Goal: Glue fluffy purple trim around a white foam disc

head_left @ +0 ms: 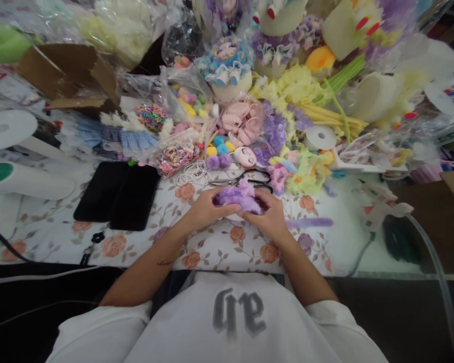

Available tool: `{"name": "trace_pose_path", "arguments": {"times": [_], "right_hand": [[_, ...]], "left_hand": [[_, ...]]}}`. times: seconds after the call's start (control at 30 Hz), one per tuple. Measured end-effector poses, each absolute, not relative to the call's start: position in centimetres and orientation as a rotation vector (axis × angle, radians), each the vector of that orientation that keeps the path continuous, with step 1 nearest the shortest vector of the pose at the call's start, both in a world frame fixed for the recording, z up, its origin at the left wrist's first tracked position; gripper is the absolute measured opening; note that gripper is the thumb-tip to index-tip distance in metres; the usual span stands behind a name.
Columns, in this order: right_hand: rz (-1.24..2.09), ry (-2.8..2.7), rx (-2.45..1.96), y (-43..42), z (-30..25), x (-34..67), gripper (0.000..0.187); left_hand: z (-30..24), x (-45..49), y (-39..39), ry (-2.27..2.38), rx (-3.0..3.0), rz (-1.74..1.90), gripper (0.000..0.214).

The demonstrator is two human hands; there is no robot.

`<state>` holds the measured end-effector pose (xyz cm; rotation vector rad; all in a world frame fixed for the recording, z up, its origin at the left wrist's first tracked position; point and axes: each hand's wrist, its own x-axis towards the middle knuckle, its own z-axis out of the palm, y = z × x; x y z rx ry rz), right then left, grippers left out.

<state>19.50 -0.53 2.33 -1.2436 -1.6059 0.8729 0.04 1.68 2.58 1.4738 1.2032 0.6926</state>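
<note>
Free tablecloth (216,249) nearside, scissors (239,180) beyond hands (204,205), 2 black slabs (102,191) left

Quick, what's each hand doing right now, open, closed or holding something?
Left hand: closed, holding one side of the fuzzy purple piece.
Right hand: closed, holding its other side.

Looks fluffy and matt on the purple piece (234,196), smooth on the black panels (133,198), metallic on the scissor blades (224,183), crinkled glossy plastic on the clear bag (192,84), matt cardboard on the brown box (62,70), cloth on the checked frills (138,140) and pearly on the beads (192,173).
</note>
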Motion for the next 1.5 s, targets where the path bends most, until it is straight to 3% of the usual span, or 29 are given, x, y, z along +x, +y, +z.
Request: {"name": "trace_pose_path", "arguments": {"times": [0.13, 0.43, 1.07, 1.5], "right_hand": [[0.98, -1.577, -1.335, -0.5, 2.9, 19.5, 0.032], [1.377, -1.509, -1.545, 1.2, 5.2, 19.5, 0.039], [1.339, -1.62, -1.483, 0.8, 3.9, 19.9, 0.036], [1.385, -1.571, -1.49, 1.0, 3.5, 20.2, 0.038]], "left_hand": [[2.6, -0.1, 1.8, 1.187, 1.43, 0.692, 0.044], [3.4, 1.1, 1.8, 1.132, 0.709, 0.698, 0.043], [1.6, 0.9, 1.2, 1.113, 1.032, 0.735, 0.044], [1.8, 1.0, 1.4, 1.022, 0.78, 0.646, 0.057]]}}
